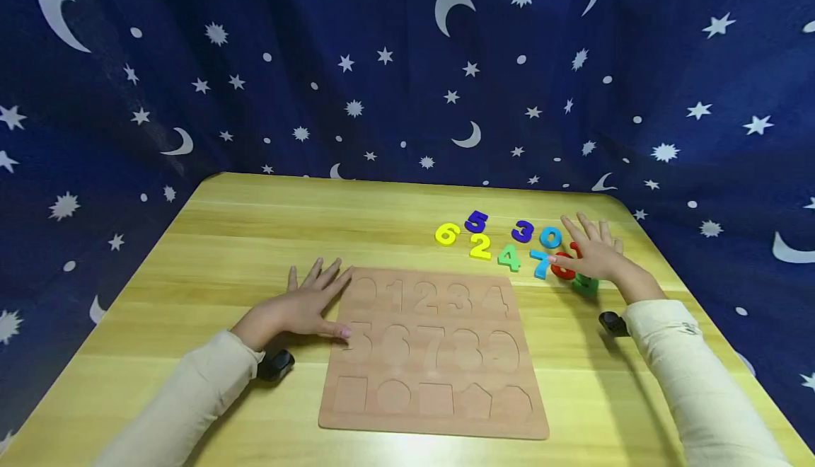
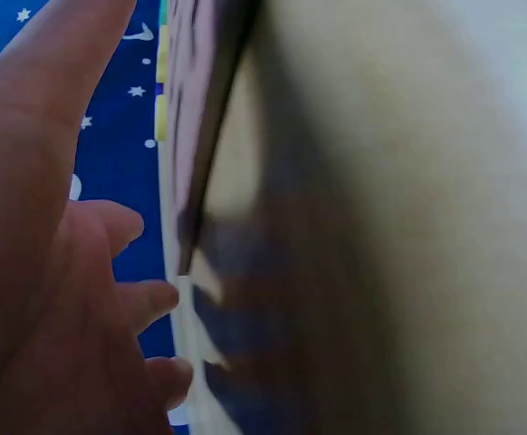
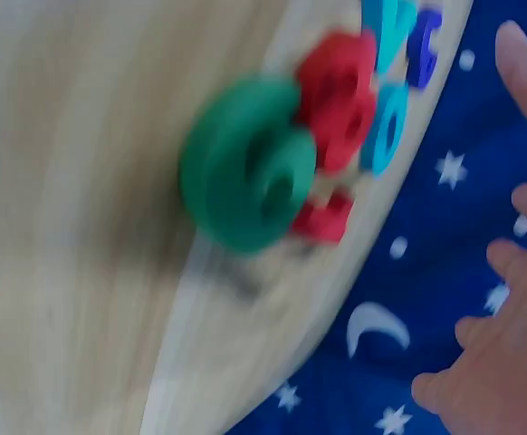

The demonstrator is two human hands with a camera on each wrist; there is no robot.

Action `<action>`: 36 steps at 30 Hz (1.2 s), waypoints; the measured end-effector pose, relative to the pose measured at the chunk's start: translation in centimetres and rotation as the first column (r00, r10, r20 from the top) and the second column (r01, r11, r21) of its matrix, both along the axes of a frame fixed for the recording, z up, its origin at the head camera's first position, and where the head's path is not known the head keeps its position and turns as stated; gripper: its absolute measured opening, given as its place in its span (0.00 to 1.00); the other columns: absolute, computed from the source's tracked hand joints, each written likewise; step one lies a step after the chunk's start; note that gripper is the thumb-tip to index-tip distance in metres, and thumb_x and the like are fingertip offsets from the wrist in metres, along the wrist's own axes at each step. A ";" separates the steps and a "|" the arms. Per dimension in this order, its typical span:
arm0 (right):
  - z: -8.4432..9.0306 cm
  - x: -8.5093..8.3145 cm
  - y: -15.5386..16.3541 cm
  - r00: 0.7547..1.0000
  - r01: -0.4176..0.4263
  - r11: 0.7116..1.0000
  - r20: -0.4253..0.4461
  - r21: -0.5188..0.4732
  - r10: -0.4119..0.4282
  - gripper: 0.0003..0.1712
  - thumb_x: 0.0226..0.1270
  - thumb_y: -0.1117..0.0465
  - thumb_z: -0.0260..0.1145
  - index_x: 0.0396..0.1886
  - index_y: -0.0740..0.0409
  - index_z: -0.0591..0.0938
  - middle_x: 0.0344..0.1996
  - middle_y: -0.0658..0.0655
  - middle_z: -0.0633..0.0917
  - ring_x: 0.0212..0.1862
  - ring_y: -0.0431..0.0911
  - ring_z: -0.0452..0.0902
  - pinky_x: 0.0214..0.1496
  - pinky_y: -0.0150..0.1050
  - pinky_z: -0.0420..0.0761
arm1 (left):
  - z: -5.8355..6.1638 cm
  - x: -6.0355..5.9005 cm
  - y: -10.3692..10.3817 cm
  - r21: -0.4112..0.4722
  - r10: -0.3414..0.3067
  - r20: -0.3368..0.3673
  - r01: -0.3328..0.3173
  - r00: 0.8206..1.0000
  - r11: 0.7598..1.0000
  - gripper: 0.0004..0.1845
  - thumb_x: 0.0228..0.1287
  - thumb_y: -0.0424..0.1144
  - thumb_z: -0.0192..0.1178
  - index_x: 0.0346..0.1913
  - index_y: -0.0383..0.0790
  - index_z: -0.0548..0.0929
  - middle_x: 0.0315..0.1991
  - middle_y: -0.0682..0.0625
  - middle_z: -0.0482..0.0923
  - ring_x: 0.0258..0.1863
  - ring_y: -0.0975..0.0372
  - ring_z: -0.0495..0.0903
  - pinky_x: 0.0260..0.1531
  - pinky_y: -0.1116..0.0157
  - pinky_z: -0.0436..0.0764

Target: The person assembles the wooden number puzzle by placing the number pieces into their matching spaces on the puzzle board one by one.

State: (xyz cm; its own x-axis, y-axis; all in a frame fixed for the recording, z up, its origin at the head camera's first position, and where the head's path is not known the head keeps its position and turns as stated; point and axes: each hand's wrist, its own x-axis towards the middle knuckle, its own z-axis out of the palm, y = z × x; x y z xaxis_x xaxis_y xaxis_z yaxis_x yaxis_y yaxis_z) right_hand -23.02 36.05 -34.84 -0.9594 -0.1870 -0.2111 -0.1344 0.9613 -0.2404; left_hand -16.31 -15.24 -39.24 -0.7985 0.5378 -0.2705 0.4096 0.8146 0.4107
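Note:
A flat wooden puzzle board [image 1: 420, 368] with number and shape recesses lies at the front middle of the table. My left hand [image 1: 305, 309] is at its left edge, fingers spread, with the thumb over the recess for the 5. Over the numbers at the right, my right hand [image 1: 595, 255] is stretched out with fingers spread, holding nothing. Below it lie a green 9 [image 3: 211, 177], a red 8 [image 3: 336, 62] and a red 1 [image 3: 325, 222], partly hidden by the hand in the head view. The thumb overlaps the edge of a blue 7 [image 1: 541, 264] there.
Several other numbers lie at the back right: a blue 0 [image 1: 559, 238], purple 3 [image 1: 526, 225], green 4 [image 1: 511, 260], yellow 2 [image 1: 480, 254], purple 5 [image 1: 476, 222] and yellow 6 [image 1: 439, 235]. A dark curtain [image 1: 395, 120] with moons and stars hangs behind the wooden table [image 1: 255, 226].

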 end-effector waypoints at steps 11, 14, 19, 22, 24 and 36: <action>-0.8 -2.9 5.6 0.995 -0.095 0.995 0.023 -0.003 0.095 0.52 0.60 0.47 0.65 0.72 0.68 0.49 0.70 0.78 0.47 0.65 0.85 0.34 0.61 0.78 0.39 | -1.2 0.9 -0.5 0.083 -0.027 0.048 0.023 0.998 0.996 0.63 0.41 0.66 0.68 0.76 0.43 0.47 0.77 0.42 0.34 0.73 0.37 0.31 0.58 0.26 0.31; -1.4 -3.3 6.1 0.990 -0.138 0.989 0.031 -0.047 0.139 0.50 0.59 0.50 0.66 0.70 0.72 0.53 0.68 0.80 0.50 0.65 0.83 0.36 0.64 0.75 0.38 | -1.4 1.0 -0.7 0.094 -0.029 0.050 0.024 0.998 0.995 0.64 0.39 0.66 0.69 0.76 0.43 0.47 0.77 0.43 0.34 0.73 0.37 0.30 0.58 0.26 0.31; -2.3 -3.9 6.8 0.980 -0.175 0.979 0.073 -0.107 0.183 0.48 0.56 0.54 0.68 0.67 0.77 0.56 0.66 0.83 0.50 0.66 0.81 0.39 0.67 0.72 0.37 | -1.6 1.0 -1.0 0.111 -0.023 0.052 0.017 0.998 0.994 0.66 0.37 0.66 0.70 0.76 0.43 0.46 0.77 0.43 0.34 0.73 0.36 0.30 0.58 0.26 0.31; -2.7 -4.1 7.1 0.979 -0.170 0.977 0.094 -0.129 0.182 0.49 0.55 0.56 0.69 0.66 0.79 0.56 0.66 0.84 0.50 0.67 0.81 0.38 0.67 0.72 0.35 | -1.6 1.0 -1.0 0.121 -0.020 0.060 0.012 0.998 0.993 0.66 0.37 0.65 0.70 0.76 0.43 0.46 0.77 0.43 0.33 0.73 0.36 0.29 0.58 0.26 0.30; -2.8 -4.2 7.3 0.978 -0.167 0.976 0.100 -0.142 0.182 0.49 0.55 0.57 0.69 0.66 0.79 0.56 0.66 0.84 0.50 0.67 0.80 0.38 0.67 0.71 0.34 | -1.5 1.1 -1.0 0.126 -0.019 0.066 0.011 0.998 0.992 0.66 0.37 0.65 0.70 0.76 0.43 0.46 0.77 0.43 0.34 0.73 0.36 0.29 0.58 0.26 0.30; -2.8 -4.7 7.3 0.971 -0.160 0.966 0.142 -0.203 0.191 0.47 0.58 0.59 0.67 0.67 0.81 0.54 0.65 0.85 0.50 0.66 0.80 0.40 0.67 0.71 0.34 | -1.4 1.1 -0.8 0.143 0.004 0.067 -0.014 0.998 0.990 0.66 0.36 0.63 0.72 0.75 0.41 0.47 0.77 0.41 0.35 0.73 0.35 0.30 0.58 0.26 0.29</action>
State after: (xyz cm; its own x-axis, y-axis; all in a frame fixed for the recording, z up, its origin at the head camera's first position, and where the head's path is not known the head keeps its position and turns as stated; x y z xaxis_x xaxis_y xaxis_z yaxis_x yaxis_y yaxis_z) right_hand -27.68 43.32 -37.65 -0.8649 -0.4003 -0.3029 -0.2422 0.8612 -0.4468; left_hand -15.20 -16.03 -40.64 -0.7862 0.5677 -0.2439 0.3705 0.7490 0.5492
